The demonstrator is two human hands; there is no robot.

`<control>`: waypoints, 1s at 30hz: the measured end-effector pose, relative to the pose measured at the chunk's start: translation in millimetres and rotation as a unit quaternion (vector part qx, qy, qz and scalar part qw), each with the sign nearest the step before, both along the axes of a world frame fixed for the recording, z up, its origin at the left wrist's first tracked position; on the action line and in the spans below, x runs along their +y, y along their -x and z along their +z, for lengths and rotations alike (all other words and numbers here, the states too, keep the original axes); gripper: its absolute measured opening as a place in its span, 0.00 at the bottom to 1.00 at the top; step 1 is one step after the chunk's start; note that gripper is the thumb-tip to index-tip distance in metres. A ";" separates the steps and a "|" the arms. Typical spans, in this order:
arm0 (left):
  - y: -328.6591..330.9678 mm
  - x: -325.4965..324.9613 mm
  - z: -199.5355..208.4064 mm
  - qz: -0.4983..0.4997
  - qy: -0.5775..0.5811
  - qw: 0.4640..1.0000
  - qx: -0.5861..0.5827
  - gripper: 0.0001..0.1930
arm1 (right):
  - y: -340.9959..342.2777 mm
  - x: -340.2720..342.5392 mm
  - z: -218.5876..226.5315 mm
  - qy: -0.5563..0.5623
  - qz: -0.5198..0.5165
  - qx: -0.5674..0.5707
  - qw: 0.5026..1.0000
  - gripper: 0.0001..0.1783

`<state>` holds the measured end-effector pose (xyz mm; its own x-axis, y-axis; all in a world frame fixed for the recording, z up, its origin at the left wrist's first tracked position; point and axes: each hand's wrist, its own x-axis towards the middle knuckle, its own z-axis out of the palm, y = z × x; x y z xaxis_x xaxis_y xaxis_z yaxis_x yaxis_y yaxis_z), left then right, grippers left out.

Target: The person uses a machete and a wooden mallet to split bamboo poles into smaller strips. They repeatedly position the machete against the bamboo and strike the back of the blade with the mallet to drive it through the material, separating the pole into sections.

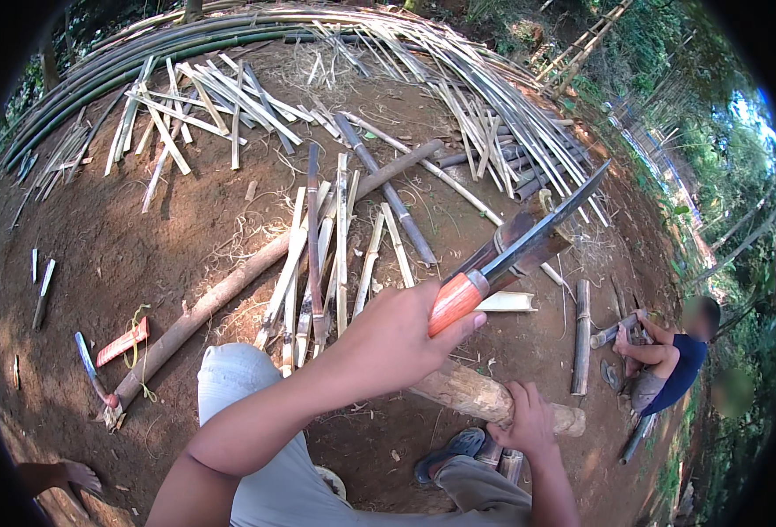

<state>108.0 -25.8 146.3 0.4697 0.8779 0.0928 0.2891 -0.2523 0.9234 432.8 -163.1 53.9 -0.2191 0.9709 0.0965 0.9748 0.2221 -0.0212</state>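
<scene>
My left hand (401,334), at the middle of the frame, is closed in a fist around the orange-red handle of a knife (546,227), whose long blade slants toward the upper right. Any marks on the metal are too small for me to read. Right by the blade, right of centre, is a brown piece of bamboo (542,255); I cannot tell whether the edge is biting into it. My right hand (527,417), lower right of centre, is curled over the far end of a pale, stripped log (467,391), fingers bent, which lies slanting below my left wrist. A sandal (449,452) shows beneath the log, beside my trousers (261,465). Left of centre, split strips (342,237) lean near a long brown pole (239,277) that crosses the ground (107,241). A red piece (124,341) with yellowish cord lies at the lower left, next to a tool with a bluish blade (86,356); I can't make out writing on either. More pale strips (230,92) lie in the upper left. At the right edge a person in a dark blue shirt (680,373) sits low, hands near a short bamboo length (612,333).
</scene>
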 end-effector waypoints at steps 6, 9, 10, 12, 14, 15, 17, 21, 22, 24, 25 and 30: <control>3.8 3.1 -5.0 0.047 -0.053 0.996 0.056 0.23 | -34.1 -9.7 75.6 -0.048 -0.033 -0.087 0.994 0.41; 7.4 4.0 -6.3 0.070 -0.066 0.994 0.053 0.23 | -56.6 -23.3 113.8 -0.170 -0.024 -0.068 0.983 0.40; 8.4 4.4 -4.3 0.067 -0.050 0.995 0.049 0.23 | -62.7 -27.9 125.7 -0.210 -0.032 -0.058 0.975 0.40; 4.4 4.4 -1.5 0.057 -0.042 0.996 0.051 0.23 | -58.6 -21.7 150.9 -0.332 -0.024 0.053 0.942 0.40; 2.2 4.2 -5.6 0.059 -0.058 0.995 0.053 0.24 | -54.8 -2.3 174.5 -0.423 0.002 0.168 0.891 0.37; 2.2 2.1 -4.0 0.062 -0.066 0.995 0.049 0.23 | -54.6 8.4 184.5 -0.462 0.009 0.216 0.860 0.35; -6.2 -2.6 1.4 0.047 -0.080 0.995 0.023 0.22 | -60.8 10.4 216.5 -0.524 -0.053 0.226 0.819 0.33; -10.6 -6.6 4.1 0.054 -0.088 0.993 0.052 0.23 | -47.6 40.7 240.3 -0.490 -0.108 0.262 0.824 0.37; -10.3 -8.0 4.2 0.064 -0.100 0.991 0.060 0.23 | -33.2 48.7 240.8 -0.463 -0.108 0.255 0.842 0.38; -7.6 -8.9 6.5 0.069 -0.090 0.991 0.070 0.23 | -3.4 67.4 228.1 -0.309 -0.155 0.221 0.912 0.40; -8.7 -9.5 12.1 0.055 -0.070 0.994 0.067 0.23 | 9.9 68.5 222.9 -0.212 -0.214 0.113 0.947 0.41; -8.7 -7.1 2.0 0.055 -0.101 0.990 0.085 0.24 | 13.6 61.1 239.3 -0.147 -0.195 -0.020 0.970 0.42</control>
<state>116.7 -32.9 148.3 0.3958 0.8963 0.1999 0.4729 -0.3855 0.7923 419.2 -102.0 293.2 0.1502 0.9127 0.3799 0.9846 -0.1730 0.0263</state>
